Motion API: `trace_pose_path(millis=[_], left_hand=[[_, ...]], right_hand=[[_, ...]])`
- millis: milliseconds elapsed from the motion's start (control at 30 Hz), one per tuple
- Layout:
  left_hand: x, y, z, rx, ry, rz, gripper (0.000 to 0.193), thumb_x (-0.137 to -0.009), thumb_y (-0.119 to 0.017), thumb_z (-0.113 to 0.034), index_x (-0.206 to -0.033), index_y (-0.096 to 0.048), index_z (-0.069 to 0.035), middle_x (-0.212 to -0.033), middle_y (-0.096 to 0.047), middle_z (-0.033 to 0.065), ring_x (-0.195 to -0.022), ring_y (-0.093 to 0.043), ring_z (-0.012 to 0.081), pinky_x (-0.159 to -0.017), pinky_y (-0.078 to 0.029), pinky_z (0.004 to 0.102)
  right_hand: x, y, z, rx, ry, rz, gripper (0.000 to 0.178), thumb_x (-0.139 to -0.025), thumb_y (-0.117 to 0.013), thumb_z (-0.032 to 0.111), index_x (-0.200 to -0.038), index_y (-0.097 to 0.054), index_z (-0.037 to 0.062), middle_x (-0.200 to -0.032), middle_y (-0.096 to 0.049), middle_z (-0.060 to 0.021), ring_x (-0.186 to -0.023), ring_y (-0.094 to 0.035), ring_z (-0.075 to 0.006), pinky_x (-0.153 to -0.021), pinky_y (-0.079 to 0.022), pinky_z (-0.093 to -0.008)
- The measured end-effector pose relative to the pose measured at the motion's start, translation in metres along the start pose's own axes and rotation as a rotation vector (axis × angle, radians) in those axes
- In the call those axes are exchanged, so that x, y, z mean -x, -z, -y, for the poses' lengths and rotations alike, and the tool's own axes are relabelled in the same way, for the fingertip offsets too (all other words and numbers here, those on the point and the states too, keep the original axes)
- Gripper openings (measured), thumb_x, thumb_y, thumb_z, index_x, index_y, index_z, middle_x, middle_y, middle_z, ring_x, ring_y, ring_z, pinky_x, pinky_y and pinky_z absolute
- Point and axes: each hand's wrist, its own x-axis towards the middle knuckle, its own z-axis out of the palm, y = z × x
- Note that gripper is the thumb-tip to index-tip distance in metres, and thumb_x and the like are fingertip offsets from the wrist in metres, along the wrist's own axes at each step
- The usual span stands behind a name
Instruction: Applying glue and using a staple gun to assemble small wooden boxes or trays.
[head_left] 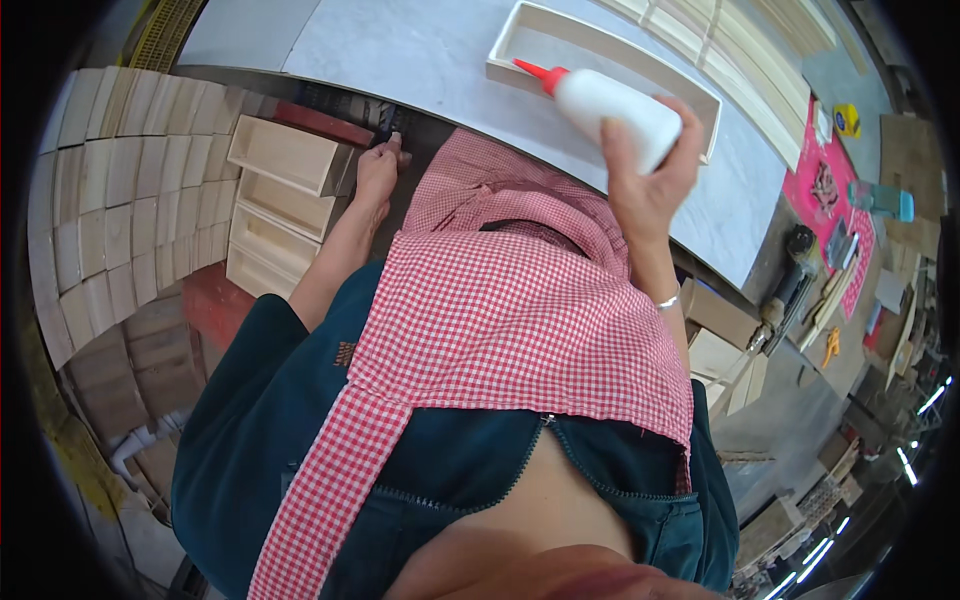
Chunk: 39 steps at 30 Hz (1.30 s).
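Observation:
My right hand (652, 178) is wrapped round a white squeeze bottle (612, 108) with a red cap and a pointed red nozzle. The bottle is tilted, its tip toward the upper left, over a long, narrow pale wooden frame (622, 45) on the grey-white table (390, 45). Over at the left, my left hand (377, 170) is low beside the table's near edge, with its fingers curled in. A small dark thing is by those fingers, but what they grip is not clear. Near that hand stand several open wooden boxes (290, 155).
Small wooden blocks (130, 170) are stacked in rows at the far left. Long wooden strips (745, 60) lie at the table's far right. Beyond, a pink sheet (805, 185) holds a teal-lidded container (890, 201) and a yellow tape measure (846, 120). A dark tool (785, 290) is at the right.

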Motion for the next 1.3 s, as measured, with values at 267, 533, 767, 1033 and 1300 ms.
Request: trace_pose_path(millis=[267, 533, 767, 1033, 1300], left_hand=[[-0.005, 0.024, 0.019, 0.043, 0.077, -0.006, 0.038, -0.097, -0.066, -0.035, -0.071, -0.061, -0.007, -0.067, -0.060, 0.0043, -0.061, -0.051, 0.0101, -0.060, -0.041, 0.0223], [-0.010, 0.011, 0.022, 0.089, 0.109, 0.031, 0.036, -0.095, -0.069, -0.033, -0.070, -0.061, -0.008, -0.066, -0.058, 0.0030, -0.060, -0.051, 0.0093, -0.058, -0.039, 0.0221], [-0.018, 0.002, 0.028, 0.093, 0.100, 0.087, 0.034, -0.094, -0.071, -0.032, -0.072, -0.062, -0.008, -0.068, -0.058, 0.0022, -0.060, -0.050, 0.0096, -0.059, -0.039, 0.0219], [-0.016, -0.005, 0.025, 0.072, 0.139, 0.082, 0.036, -0.095, -0.071, -0.034, -0.071, -0.062, -0.008, -0.068, -0.058, 0.0015, -0.062, -0.050, 0.0096, -0.060, -0.039, 0.0217], [-0.016, -0.010, 0.023, 0.032, 0.149, 0.070, 0.037, -0.095, -0.070, -0.036, -0.073, -0.062, -0.008, -0.068, -0.055, 0.0012, -0.062, -0.047, 0.0110, -0.060, -0.038, 0.0241]], right_hand=[[-0.007, -0.025, -0.007, 0.099, 0.089, 0.038, 0.055, -0.079, -0.083, 0.019, -0.121, -0.052, 0.0010, -0.097, -0.064, -0.0145, -0.074, -0.065, -0.0234, -0.062, -0.054, -0.0309], [0.002, 0.016, -0.001, 0.220, 0.069, -0.031, 0.054, -0.078, -0.083, 0.018, -0.120, -0.053, 0.0009, -0.097, -0.065, -0.0143, -0.073, -0.065, -0.0230, -0.062, -0.054, -0.0304], [0.017, 0.073, -0.002, 0.384, -0.016, -0.127, 0.051, -0.080, -0.082, 0.018, -0.119, -0.054, 0.0004, -0.099, -0.064, -0.0142, -0.075, -0.064, -0.0230, -0.065, -0.053, -0.0312], [0.036, 0.123, -0.010, 0.512, -0.087, -0.261, 0.048, -0.082, -0.081, 0.019, -0.117, -0.056, -0.0003, -0.100, -0.064, -0.0147, -0.081, -0.063, -0.0237, -0.072, -0.053, -0.0330], [0.039, 0.145, -0.017, 0.519, -0.136, -0.354, 0.047, -0.083, -0.081, 0.020, -0.117, -0.056, -0.0007, -0.100, -0.064, -0.0145, -0.082, -0.062, -0.0235, -0.075, -0.053, -0.0333]])
